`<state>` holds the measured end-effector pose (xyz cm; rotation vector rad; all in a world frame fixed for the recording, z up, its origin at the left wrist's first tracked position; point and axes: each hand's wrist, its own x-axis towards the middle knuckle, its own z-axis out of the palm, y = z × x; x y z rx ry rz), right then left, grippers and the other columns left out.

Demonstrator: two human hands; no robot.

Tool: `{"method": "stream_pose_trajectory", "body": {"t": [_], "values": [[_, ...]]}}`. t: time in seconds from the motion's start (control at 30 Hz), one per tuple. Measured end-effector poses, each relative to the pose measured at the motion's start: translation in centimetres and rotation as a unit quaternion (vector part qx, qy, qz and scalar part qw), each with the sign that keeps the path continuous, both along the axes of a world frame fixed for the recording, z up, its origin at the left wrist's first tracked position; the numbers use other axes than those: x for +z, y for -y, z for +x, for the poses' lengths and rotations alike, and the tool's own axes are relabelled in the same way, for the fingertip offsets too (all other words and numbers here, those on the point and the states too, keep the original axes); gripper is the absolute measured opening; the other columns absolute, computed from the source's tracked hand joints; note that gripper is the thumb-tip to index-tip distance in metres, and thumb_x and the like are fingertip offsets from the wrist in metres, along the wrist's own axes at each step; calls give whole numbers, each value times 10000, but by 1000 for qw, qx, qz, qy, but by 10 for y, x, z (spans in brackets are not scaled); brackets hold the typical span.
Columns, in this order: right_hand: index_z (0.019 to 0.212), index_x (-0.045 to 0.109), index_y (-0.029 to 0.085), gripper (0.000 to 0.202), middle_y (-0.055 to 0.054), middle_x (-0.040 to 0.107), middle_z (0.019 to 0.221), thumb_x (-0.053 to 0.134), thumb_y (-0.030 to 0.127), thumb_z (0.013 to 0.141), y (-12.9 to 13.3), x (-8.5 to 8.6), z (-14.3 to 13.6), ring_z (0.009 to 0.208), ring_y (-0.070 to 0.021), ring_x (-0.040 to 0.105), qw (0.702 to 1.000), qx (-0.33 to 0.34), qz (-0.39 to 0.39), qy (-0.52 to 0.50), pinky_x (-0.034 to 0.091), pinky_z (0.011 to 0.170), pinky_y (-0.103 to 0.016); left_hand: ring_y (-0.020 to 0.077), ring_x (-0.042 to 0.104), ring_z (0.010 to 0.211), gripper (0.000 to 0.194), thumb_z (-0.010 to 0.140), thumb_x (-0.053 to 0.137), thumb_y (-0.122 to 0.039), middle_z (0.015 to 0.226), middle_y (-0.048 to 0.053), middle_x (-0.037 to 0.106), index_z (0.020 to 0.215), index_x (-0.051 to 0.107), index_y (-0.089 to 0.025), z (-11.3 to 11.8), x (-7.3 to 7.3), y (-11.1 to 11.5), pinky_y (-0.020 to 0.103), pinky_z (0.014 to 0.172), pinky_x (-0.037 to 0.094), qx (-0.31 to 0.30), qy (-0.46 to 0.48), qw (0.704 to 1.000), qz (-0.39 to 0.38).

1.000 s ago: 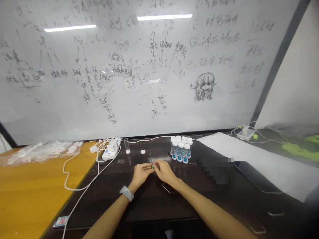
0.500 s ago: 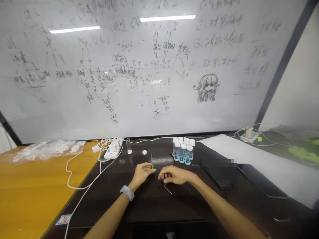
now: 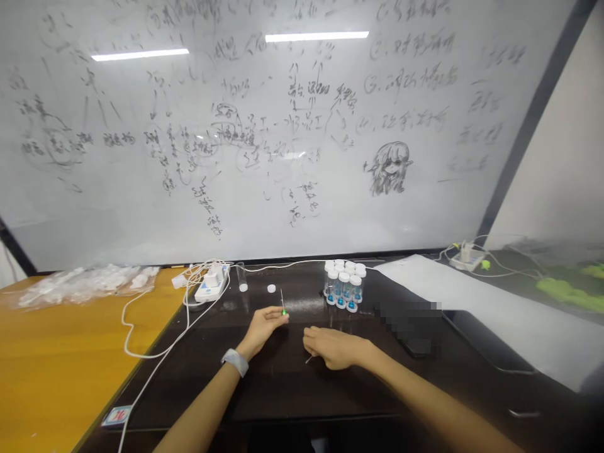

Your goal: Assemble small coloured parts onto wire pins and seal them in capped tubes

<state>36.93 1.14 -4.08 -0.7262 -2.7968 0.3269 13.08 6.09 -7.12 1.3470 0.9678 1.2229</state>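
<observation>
My left hand [image 3: 265,327] pinches a small green piece [image 3: 284,312], from which a thin pin [image 3: 282,298] points up. To its right, my right hand [image 3: 334,347] is low over the dark table [image 3: 274,390], fingers curled downward over a thin bent rod [image 3: 309,360]. Only one end of the rod shows; whether the fingers grip it is hidden. A white cap [image 3: 271,289] lies beyond my left hand, beside a clear tube with a white cap [image 3: 242,286].
Several white-capped vials [image 3: 343,286] with blue pieces stand behind my right hand. A power strip [image 3: 212,283] with white cables is at the left. Dark phone-like slabs [image 3: 488,340] and white paper [image 3: 472,296] are at the right; a plastic bag [image 3: 85,283] is far left.
My right hand has moved down over the bent rod, and its fingers have turned downward. My left hand still holds the green piece, its pin now more clearly visible.
</observation>
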Motion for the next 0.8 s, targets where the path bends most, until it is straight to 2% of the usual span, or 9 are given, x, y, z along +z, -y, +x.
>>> {"method": "stream_pose_trajectory", "body": {"t": [0.13,0.2,0.27,0.37,0.5,0.8], "values": [[923,531,205,207,-5,558,808,421,44,851,-20,4,-10,707,-153,520,988,-56,-41,-135,400,654,-246,229,724,808,456,613,852,-352,862,128,759,977,724,-109,-1,2,2,348,825,549,-12,27,999,-12],[979,540,199,166,-13,589,836,409,116,920,-36,6,-20,755,-156,555,968,-104,-27,-225,419,709,-259,225,722,810,443,601,861,-340,870,124,757,956,725,-111,-2,3,2,342,823,548,-14,34,999,-8],[960,570,193,134,-26,611,861,442,163,935,-49,4,-29,798,-164,574,952,-142,6,-270,420,742,-273,219,721,804,425,599,862,-340,881,120,757,933,725,-115,-2,3,2,337,819,548,-12,41,999,-8],[895,596,187,147,-30,606,849,459,201,947,-57,-7,-38,788,-163,571,943,-163,51,-286,417,727,-273,213,720,800,413,601,862,-340,880,114,756,920,722,-118,-2,1,1,333,822,546,-15,49,999,-12],[920,594,185,136,-38,587,858,465,212,952,-53,-22,-38,768,-156,561,938,-166,72,-297,424,697,-264,211,718,794,411,621,855,-322,841,107,753,947,714,-115,-3,-1,-1,331,820,540,-24,38,999,-8],[916,597,192,143,-35,588,854,466,221,966,-53,-22,-39,777,-157,563,943,-155,85,-284,434,711,-269,205,712,782,400,616,859,-310,840,105,752,935,716,-116,-2,2,0,327,811,534,-37,30,999,-15]]}}
